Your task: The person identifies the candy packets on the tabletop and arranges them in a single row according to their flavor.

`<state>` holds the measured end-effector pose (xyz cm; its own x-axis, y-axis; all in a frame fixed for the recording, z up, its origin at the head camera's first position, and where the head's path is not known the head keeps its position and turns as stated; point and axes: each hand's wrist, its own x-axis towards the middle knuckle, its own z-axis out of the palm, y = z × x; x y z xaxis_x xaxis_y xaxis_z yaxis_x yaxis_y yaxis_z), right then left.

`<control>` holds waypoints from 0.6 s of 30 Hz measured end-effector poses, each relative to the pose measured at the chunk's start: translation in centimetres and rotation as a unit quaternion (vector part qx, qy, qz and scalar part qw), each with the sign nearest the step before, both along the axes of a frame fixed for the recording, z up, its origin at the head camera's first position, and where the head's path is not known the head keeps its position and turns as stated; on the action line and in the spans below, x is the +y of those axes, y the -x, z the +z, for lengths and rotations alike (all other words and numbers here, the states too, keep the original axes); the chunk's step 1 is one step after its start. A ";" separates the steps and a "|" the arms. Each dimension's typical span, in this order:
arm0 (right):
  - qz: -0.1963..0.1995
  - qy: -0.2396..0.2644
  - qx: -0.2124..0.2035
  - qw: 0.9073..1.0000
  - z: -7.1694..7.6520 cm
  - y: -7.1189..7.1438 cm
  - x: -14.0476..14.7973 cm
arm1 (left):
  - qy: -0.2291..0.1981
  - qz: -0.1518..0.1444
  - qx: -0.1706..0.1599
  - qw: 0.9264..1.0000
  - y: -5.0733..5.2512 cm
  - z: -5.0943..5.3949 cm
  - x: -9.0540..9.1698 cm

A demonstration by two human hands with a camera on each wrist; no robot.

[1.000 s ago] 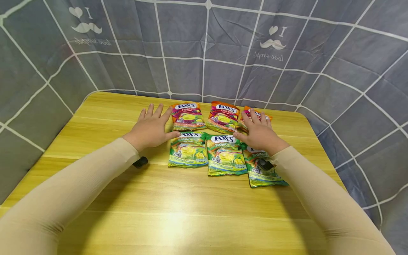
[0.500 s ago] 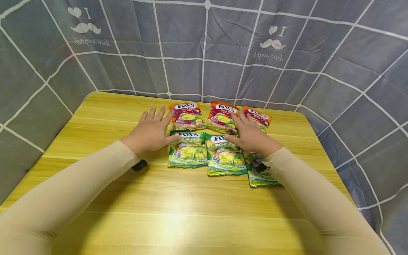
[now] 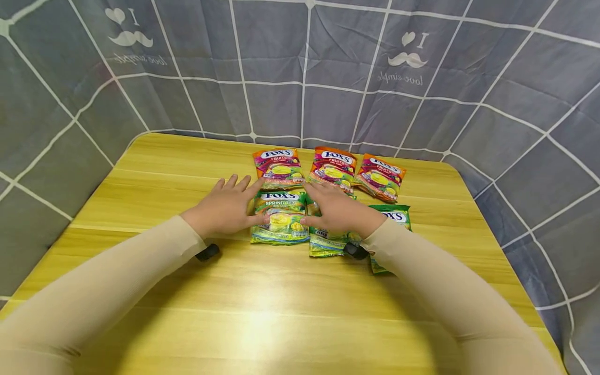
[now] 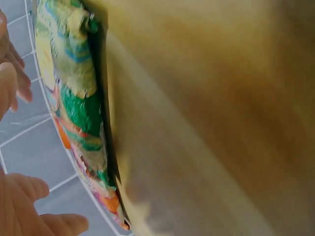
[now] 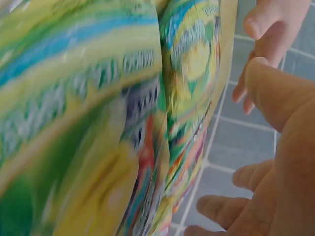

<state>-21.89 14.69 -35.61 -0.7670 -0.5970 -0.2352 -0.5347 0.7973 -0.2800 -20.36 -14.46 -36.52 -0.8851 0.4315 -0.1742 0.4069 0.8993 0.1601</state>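
My left hand (image 3: 226,208) is spread with straight fingers at the left side of a green Spring Tea candy bag (image 3: 281,229). From the other side, my right hand (image 3: 337,211) reaches over the middle green candy bag (image 3: 323,249) and covers much of it. Both thumbs point toward each other above the left green bag. In the right wrist view, the fingers (image 5: 221,209) appear raised off the bags; contact with any bag cannot be told. A third green candy bag (image 3: 398,214) lies partly hidden under the right forearm.
Behind the green bags lies a row of orange-purple Fruits candy bags: left (image 3: 280,169), middle (image 3: 334,164) and right (image 3: 382,177). All rest on a yellow wooden table (image 3: 262,312). A grey checked curtain (image 3: 276,109) stands around its back and sides.
My right hand has moved left, from the right-hand bags to the middle green bag, uncovering the right Fruits bag. My left hand has come slightly nearer to me. The bags keep their arrangement.
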 end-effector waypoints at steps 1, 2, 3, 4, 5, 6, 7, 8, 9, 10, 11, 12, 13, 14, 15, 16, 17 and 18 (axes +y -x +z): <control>0.004 -0.004 0.004 1.000 -0.1 -0.1 -0.3 | 0.000 -0.003 -0.004 1.000 -0.1 -0.1 0.1; 0.006 -0.002 0.005 1.000 -0.1 -0.3 -0.7 | 0.000 -0.005 -0.008 1.000 -0.2 -0.2 0.1; 0.007 -0.001 0.009 1.000 -0.1 -0.4 -1.0 | 0.000 -0.007 -0.013 1.000 -0.2 -0.4 0.1; 0.008 0.002 0.011 1.000 -0.2 -0.6 -1.3 | 0.002 -0.009 -0.021 1.000 -0.3 -0.5 0.2; 0.009 0.005 0.011 1.000 -0.3 -0.8 -1.6 | 0.005 -0.011 -0.027 1.000 -0.3 -0.7 0.2; 0.008 0.007 0.011 1.000 -0.4 -0.9 -1.8 | 0.007 -0.014 -0.034 0.999 -0.4 -0.8 0.2; 0.007 0.007 0.009 1.000 -0.5 -1.0 -2.0 | 0.010 -0.015 -0.043 0.999 -0.4 -1.0 0.2; 0.006 0.004 0.008 1.000 -0.6 -1.1 -2.2 | 0.015 -0.016 -0.049 0.999 -0.4 -1.2 0.3; 0.006 -0.003 0.008 1.000 -0.8 -1.2 -2.3 | 0.022 -0.019 -0.055 0.998 -0.4 -1.3 0.3; 0.005 -0.011 0.007 1.000 -0.9 -1.3 -2.5 | 0.025 -0.020 -0.062 0.998 -0.5 -1.5 0.3; 0.005 -0.021 0.008 1.000 -1.0 -1.3 -2.5 | 0.028 -0.022 -0.066 0.997 -0.5 -1.6 0.3; 0.003 -0.031 0.012 0.999 -1.1 -1.3 -2.6 | 0.031 -0.022 -0.071 0.997 -0.5 -1.7 0.3; 0.002 -0.042 0.018 0.999 -1.3 -1.3 -2.6 | 0.033 -0.023 -0.074 0.996 -0.6 -1.8 0.3; 0.001 -0.052 0.024 0.998 -1.4 -1.2 -2.7 | 0.034 -0.024 -0.076 0.996 -0.6 -1.8 0.3; 0.000 -0.062 0.030 0.998 -1.5 -1.2 -2.7 | 0.034 -0.024 -0.076 0.996 -0.6 -1.9 0.3; -0.002 -0.069 0.036 0.997 -1.6 -1.1 -2.8 | 0.032 -0.024 -0.077 0.996 -0.6 -1.9 0.2; -0.003 -0.076 0.039 0.996 -1.7 -1.0 -2.8 | 0.032 -0.024 -0.076 0.996 -0.6 -1.9 0.2; -0.005 -0.080 0.040 0.996 -1.8 -0.9 -2.9 | 0.032 -0.025 -0.075 0.996 -0.6 -1.8 0.3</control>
<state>-20.99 11.79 -37.39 -0.7922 -0.5496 -0.2654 -0.5427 0.8333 -0.1054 -19.75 -14.20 -38.36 -0.8245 0.4582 -0.3322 0.4274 0.8888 0.1653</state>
